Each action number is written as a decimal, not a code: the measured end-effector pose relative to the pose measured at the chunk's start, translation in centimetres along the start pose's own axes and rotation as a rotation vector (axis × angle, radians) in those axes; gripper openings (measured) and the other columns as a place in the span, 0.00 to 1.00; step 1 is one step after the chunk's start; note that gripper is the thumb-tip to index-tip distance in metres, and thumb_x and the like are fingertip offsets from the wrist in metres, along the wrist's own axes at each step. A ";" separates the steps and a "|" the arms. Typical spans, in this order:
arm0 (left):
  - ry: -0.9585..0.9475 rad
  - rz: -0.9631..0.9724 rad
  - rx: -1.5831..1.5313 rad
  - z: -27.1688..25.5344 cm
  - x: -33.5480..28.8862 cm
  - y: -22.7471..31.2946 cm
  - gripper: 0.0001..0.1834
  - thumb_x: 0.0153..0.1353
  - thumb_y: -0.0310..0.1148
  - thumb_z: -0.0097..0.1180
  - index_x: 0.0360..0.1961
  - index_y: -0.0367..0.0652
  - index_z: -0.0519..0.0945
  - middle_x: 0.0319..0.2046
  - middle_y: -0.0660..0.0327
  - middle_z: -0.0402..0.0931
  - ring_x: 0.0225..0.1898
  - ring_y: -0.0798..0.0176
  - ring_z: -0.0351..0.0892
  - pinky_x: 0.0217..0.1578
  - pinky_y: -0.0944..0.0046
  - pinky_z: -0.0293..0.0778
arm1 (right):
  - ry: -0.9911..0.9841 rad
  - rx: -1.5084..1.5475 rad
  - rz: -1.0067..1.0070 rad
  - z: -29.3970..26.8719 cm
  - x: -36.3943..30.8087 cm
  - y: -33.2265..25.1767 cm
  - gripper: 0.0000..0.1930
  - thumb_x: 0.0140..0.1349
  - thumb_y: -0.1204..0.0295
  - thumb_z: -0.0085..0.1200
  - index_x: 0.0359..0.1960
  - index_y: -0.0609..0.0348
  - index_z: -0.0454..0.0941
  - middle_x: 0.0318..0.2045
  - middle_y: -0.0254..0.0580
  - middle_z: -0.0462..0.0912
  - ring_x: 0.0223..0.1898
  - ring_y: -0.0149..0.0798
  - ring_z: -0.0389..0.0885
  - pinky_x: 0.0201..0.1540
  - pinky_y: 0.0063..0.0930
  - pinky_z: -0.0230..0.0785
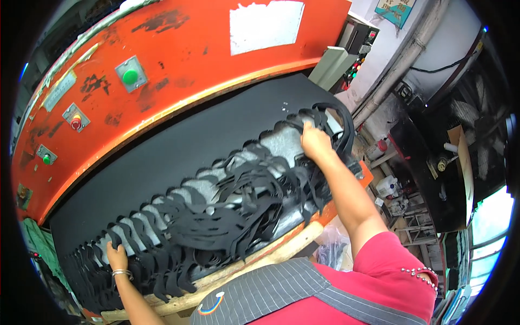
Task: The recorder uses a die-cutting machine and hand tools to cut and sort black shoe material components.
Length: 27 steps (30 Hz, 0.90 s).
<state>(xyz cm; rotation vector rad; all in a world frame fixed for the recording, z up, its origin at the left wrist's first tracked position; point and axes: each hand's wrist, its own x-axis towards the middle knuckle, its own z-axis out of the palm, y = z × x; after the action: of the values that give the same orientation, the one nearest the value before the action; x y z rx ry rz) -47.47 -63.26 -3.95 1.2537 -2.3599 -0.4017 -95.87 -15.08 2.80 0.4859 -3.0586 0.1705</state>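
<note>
A black, cut-up sheet (143, 230), soft-looking and with scalloped edges, lies across the near side of the machine bed over a grey, shiny surface (203, 189). Loose black strips (225, 225) are heaped and tangled at its middle. My left hand (116, 257), a bangle at its wrist, is closed at the left part of the sheet. Farther right, my right hand (316, 142) is closed on the sheet's far edge, thumb on top. The fingertips of both hands are partly hidden. Beside the right hand, black bands (344, 127) curve in a loop.
Behind the bed (162, 146) stands an orange machine beam (184, 40) with a green button (130, 77) and a red button (76, 122). A wooden bar (271, 252) runs along the near edge. A control box (355, 51) and a slanting pipe (403, 59) stand at right.
</note>
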 end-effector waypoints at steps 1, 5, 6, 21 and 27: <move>-0.149 -0.046 -0.012 -0.5 0.3 -0.8 0.17 0.52 0.28 0.50 0.43 0.30 0.72 0.36 0.37 0.76 0.40 0.35 0.75 0.44 0.51 0.69 | -0.023 -0.009 0.000 0.4 -0.3 0.5 0.17 0.61 0.65 0.48 0.44 0.67 0.66 0.31 0.62 0.82 0.36 0.61 0.82 0.40 0.52 0.74; -0.199 -0.114 0.250 0.4 1.9 -2.9 0.18 0.52 0.30 0.53 0.45 0.32 0.74 0.39 0.44 0.79 0.45 0.44 0.77 0.47 0.55 0.70 | -0.273 0.081 -0.077 0.0 1.0 1.6 0.27 0.60 0.57 0.50 0.49 0.73 0.68 0.38 0.67 0.80 0.46 0.61 0.79 0.51 0.49 0.70; -0.181 -0.282 -0.186 0.1 2.1 -4.7 0.20 0.54 0.32 0.54 0.47 0.33 0.74 0.44 0.46 0.78 0.50 0.46 0.75 0.51 0.56 0.68 | -0.376 0.136 -0.163 -0.7 1.4 1.7 0.33 0.58 0.52 0.53 0.51 0.75 0.68 0.41 0.69 0.79 0.49 0.61 0.77 0.54 0.47 0.68; 0.268 -1.081 -1.437 1.1 7.6 -2.0 0.33 0.52 0.38 0.66 0.56 0.36 0.66 0.54 0.47 0.69 0.51 0.50 0.72 0.50 0.59 0.69 | -0.267 1.261 0.358 4.9 14.9 9.0 0.30 0.56 0.56 0.61 0.53 0.68 0.73 0.46 0.50 0.81 0.44 0.47 0.81 0.48 0.38 0.73; 0.162 -0.848 -1.550 -0.4 8.3 2.5 0.22 0.49 0.31 0.69 0.47 0.45 0.78 0.48 0.59 0.76 0.53 0.55 0.71 0.54 0.56 0.64 | -0.419 1.358 0.423 2.8 16.3 7.1 0.33 0.55 0.50 0.61 0.55 0.62 0.72 0.47 0.46 0.80 0.45 0.44 0.81 0.49 0.34 0.74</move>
<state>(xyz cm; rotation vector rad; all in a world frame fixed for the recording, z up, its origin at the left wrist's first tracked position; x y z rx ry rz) -53.18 -68.85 -0.48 1.1483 -0.6355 -1.7736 -113.58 -13.71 0.21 -0.1992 -2.8116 2.4144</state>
